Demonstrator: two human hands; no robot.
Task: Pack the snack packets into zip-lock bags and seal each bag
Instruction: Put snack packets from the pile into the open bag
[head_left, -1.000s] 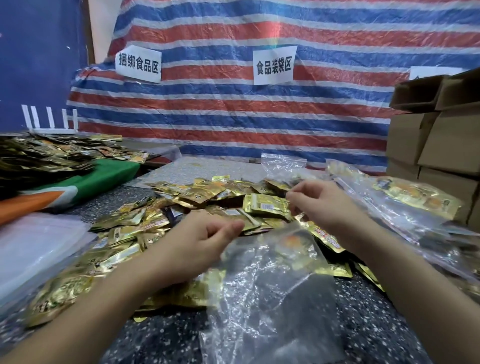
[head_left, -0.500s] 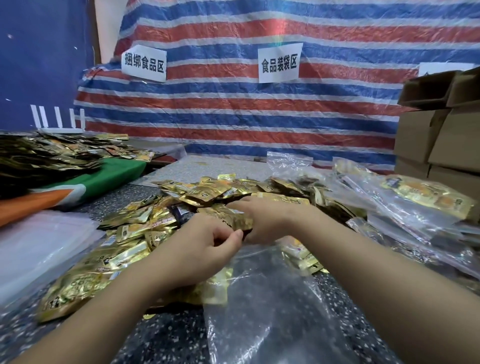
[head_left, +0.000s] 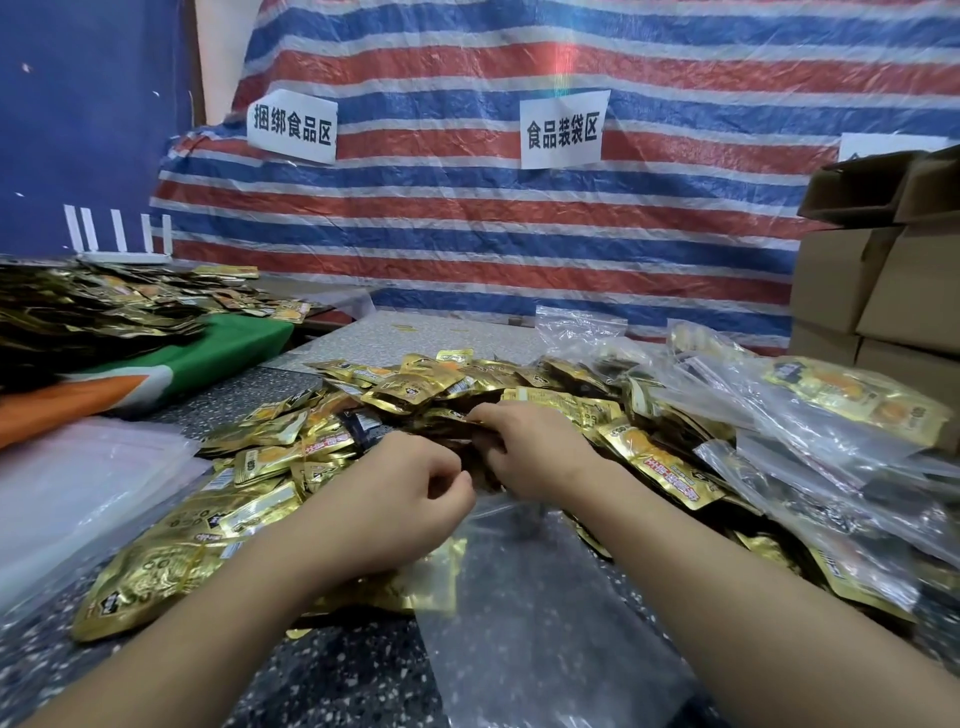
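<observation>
Hands meet over the counter (head_left: 332, 670): left hand (head_left: 400, 499) pinches the clear zip-lock bag (head_left: 540, 613) mouth, right hand (head_left: 535, 447) curls around gold snack packets (head_left: 654, 457) from the pile just beyond.

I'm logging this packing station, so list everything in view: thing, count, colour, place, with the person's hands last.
snack packets: many, gold, heaped mid-table.
second packet pile: many, dark gold, on the far left surface.
open zip-lock bag: one, clear, in front of the person, mouth at the hands.
filled bags: several, clear with gold packets, right side.
empty bag stack: count unclear, clear, left table edge.
cloth: one, green, white and orange, under the left pile.
cardboard boxes: several, brown, stacked far right.
paper signs: two whole, a third cut off, white, on the striped tarp.
left hand: pinches the bag mouth.
right hand: fingers curled in the packets.
</observation>
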